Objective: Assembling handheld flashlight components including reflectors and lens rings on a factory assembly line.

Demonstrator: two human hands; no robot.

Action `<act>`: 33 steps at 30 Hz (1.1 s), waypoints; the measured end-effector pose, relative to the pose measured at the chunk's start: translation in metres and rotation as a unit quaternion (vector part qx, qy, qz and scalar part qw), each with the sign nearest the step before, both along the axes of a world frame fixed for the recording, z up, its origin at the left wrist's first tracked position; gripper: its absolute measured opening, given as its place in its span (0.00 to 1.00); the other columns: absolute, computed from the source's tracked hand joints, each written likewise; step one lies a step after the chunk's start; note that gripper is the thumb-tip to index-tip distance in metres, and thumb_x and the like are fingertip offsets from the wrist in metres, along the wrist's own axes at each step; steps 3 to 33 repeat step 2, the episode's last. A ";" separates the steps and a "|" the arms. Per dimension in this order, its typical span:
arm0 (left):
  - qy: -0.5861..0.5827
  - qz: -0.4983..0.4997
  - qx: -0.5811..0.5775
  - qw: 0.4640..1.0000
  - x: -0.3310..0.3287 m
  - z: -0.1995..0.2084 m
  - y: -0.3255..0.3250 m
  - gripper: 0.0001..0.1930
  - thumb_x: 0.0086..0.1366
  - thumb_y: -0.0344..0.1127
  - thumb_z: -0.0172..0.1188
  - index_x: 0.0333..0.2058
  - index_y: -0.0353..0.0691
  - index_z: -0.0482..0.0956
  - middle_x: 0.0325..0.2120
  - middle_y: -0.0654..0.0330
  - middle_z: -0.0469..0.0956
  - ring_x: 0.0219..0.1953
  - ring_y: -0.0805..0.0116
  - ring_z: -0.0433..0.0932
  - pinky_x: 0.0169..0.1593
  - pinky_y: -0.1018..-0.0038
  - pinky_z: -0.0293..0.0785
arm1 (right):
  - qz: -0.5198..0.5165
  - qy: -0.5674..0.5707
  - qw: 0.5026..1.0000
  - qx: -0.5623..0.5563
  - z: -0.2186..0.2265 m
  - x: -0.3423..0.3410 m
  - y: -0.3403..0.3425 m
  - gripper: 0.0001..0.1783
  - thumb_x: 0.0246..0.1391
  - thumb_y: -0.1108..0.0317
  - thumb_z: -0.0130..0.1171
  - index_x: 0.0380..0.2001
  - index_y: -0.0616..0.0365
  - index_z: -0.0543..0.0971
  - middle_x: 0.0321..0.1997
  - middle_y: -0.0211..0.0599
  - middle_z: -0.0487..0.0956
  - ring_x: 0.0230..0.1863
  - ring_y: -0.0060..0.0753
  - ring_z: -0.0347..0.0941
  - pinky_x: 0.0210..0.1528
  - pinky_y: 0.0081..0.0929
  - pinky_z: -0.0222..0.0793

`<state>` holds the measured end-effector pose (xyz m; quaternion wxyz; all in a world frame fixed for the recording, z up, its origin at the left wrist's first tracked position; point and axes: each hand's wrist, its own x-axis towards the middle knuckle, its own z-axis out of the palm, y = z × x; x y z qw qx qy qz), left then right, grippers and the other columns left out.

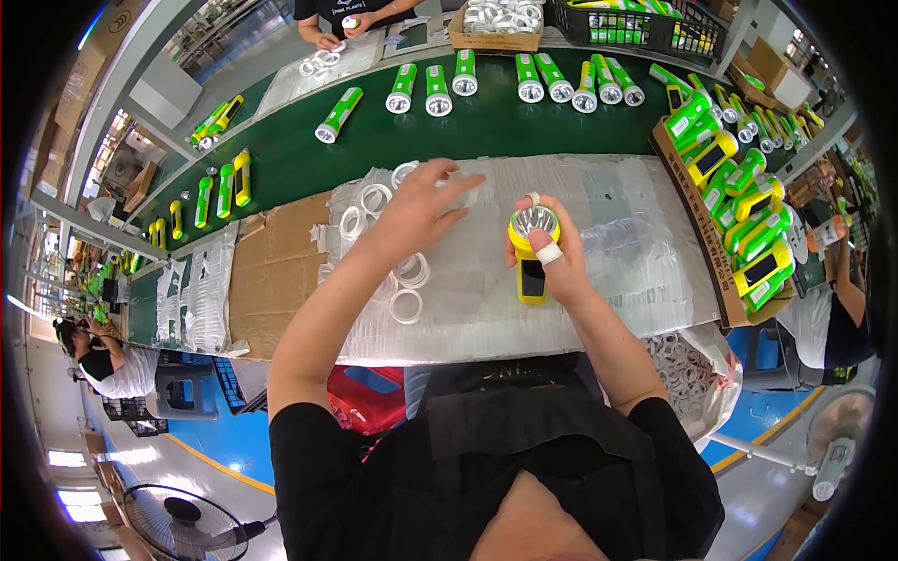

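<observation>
My right hand (pixel 559 243) is wrapped round a yellow flashlight (pixel 532 285) with a dark panel on its body. Its shiny reflector (pixel 536 221) faces up toward me, and white wraps sit on my thumb and a finger. My left hand (pixel 426 208) hovers over the mat, its fingers spread and slightly blurred. A faint translucent patch shows by its fingertips; I cannot make out what it is. Several white rings (pixel 406 307) lie below and beside that hand. Right of the flashlight, clear round discs (pixel 613 236) lie in an overlapping row.
Several green flashlights (pixel 437 91) stand across the green belt (pixel 374 140). A carton (pixel 697 210) of green and yellow flashlights borders the right side. Beyond the belt, another person's hands (pixel 351 28) work near rings. A bag of rings (pixel 687 374) hangs low right. Cardboard (pixel 281 252) covers the left.
</observation>
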<state>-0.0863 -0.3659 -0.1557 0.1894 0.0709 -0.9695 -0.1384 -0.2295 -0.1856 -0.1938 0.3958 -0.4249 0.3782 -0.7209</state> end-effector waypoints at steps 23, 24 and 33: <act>0.131 0.015 0.333 0.934 0.001 0.003 0.016 0.29 0.58 0.38 0.66 0.59 0.51 0.68 0.54 0.56 0.68 0.55 0.58 0.69 0.65 0.57 0.56 | -0.014 0.000 1.000 -0.017 -0.001 0.000 -0.004 0.19 0.60 0.63 0.54 0.52 0.57 0.66 0.32 0.35 0.74 0.28 0.24 0.71 0.33 0.23 0.68; 0.131 0.015 0.333 0.934 0.001 0.003 0.016 0.29 0.58 0.38 0.66 0.59 0.51 0.68 0.54 0.56 0.68 0.55 0.58 0.69 0.65 0.57 0.56 | -0.014 0.000 1.000 -0.017 -0.001 0.000 -0.004 0.19 0.60 0.63 0.54 0.52 0.57 0.66 0.32 0.35 0.74 0.28 0.24 0.71 0.33 0.23 0.68; 0.131 0.015 0.333 0.934 0.001 0.003 0.016 0.29 0.58 0.38 0.66 0.59 0.51 0.68 0.54 0.56 0.68 0.55 0.58 0.69 0.65 0.57 0.56 | -0.014 0.000 1.000 -0.017 -0.001 0.000 -0.004 0.19 0.60 0.63 0.54 0.52 0.57 0.66 0.32 0.35 0.74 0.28 0.24 0.71 0.33 0.23 0.68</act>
